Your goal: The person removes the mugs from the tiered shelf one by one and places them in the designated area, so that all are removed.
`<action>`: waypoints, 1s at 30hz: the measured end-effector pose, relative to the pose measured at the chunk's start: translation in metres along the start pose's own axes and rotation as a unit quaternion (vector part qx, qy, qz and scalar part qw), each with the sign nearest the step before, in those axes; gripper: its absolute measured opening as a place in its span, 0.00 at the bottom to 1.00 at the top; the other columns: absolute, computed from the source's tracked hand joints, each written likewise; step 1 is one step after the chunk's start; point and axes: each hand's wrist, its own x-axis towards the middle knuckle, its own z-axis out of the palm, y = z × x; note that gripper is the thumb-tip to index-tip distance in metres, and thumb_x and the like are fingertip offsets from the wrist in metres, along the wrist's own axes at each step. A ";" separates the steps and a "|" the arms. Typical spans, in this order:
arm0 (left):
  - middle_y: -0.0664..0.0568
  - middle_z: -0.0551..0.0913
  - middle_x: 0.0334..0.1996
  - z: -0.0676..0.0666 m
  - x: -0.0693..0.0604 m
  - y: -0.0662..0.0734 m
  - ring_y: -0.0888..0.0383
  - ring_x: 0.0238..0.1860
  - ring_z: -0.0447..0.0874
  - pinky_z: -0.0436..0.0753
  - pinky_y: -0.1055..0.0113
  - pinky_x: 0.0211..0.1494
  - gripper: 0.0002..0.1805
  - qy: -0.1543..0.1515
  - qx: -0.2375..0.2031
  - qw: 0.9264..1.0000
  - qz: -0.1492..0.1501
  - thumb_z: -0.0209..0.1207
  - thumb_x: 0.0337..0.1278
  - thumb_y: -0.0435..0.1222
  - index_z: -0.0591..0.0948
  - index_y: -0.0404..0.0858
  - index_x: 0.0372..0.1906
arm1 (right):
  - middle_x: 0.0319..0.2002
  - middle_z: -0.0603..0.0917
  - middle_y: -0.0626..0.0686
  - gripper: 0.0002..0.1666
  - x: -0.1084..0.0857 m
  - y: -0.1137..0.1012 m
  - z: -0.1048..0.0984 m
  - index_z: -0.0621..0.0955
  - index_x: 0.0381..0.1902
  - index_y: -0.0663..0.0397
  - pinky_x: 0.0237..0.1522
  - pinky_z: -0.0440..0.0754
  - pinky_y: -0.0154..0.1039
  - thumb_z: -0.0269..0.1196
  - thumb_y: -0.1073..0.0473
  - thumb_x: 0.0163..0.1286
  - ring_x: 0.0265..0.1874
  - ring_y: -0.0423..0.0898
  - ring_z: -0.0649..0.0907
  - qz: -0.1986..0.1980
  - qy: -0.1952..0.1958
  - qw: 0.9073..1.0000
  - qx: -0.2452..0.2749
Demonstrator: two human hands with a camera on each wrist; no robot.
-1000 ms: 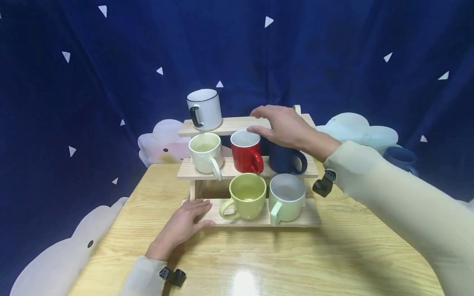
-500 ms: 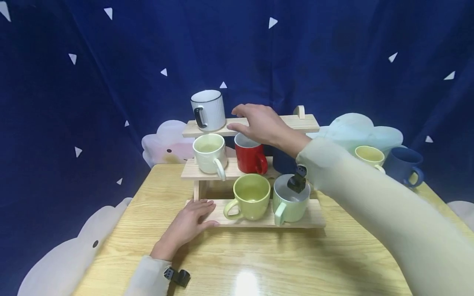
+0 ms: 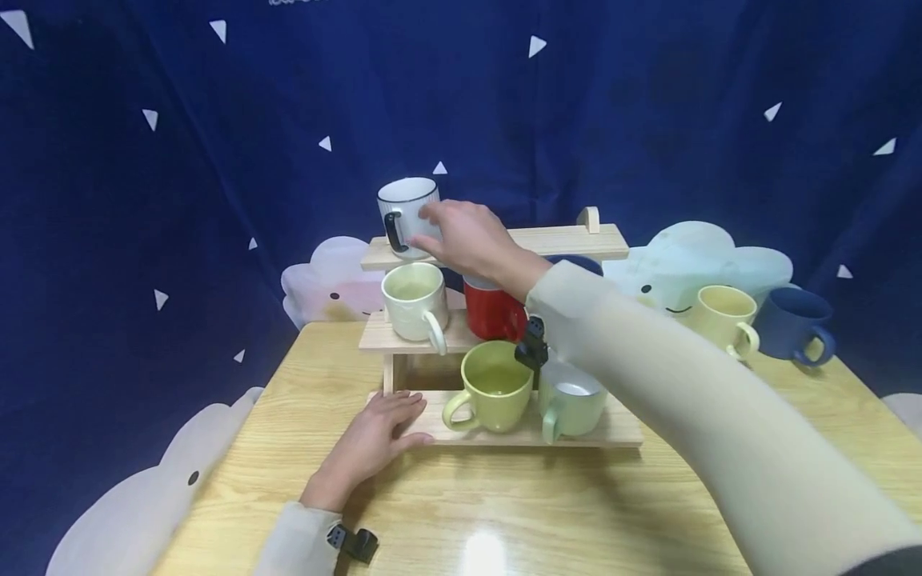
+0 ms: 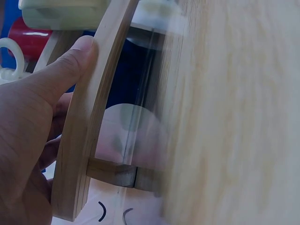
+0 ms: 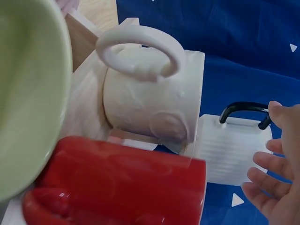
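My right hand [image 3: 468, 236] reaches to the top tier of a wooden rack [image 3: 553, 240], beside a white ribbed mug [image 3: 406, 214] with a black rim and handle. In the right wrist view its fingers [image 5: 269, 171] are spread around the mug's side, the thumb near the black handle; whether they touch cannot be told. My left hand [image 3: 370, 440] holds the left end of the bottom board, fingers on top and thumb at the front edge. In the left wrist view the thumb [image 4: 75, 58] presses the wood.
A cream mug [image 3: 414, 304], a red mug [image 3: 491, 310] and a partly hidden dark blue mug [image 3: 576, 262] fill the middle tier. Below stand an olive mug [image 3: 497, 384] and a mint mug [image 3: 572, 408]. A yellow mug [image 3: 720, 320] and another blue mug [image 3: 792, 324] stand at right.
My right hand has moved left along the top tier, from above the dark blue mug, past the red mug, to the white mug. My left hand has stayed on the bottom board.
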 end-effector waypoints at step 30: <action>0.48 0.79 0.61 -0.001 0.001 0.001 0.45 0.65 0.72 0.59 0.42 0.72 0.37 -0.010 0.005 1.000 -0.004 0.61 0.53 0.61 0.80 0.38 0.59 | 0.44 0.82 0.49 0.20 0.029 -0.032 0.015 0.78 0.53 0.42 0.40 0.83 0.51 0.56 0.40 0.73 0.43 0.55 0.83 0.005 0.031 0.995 -0.099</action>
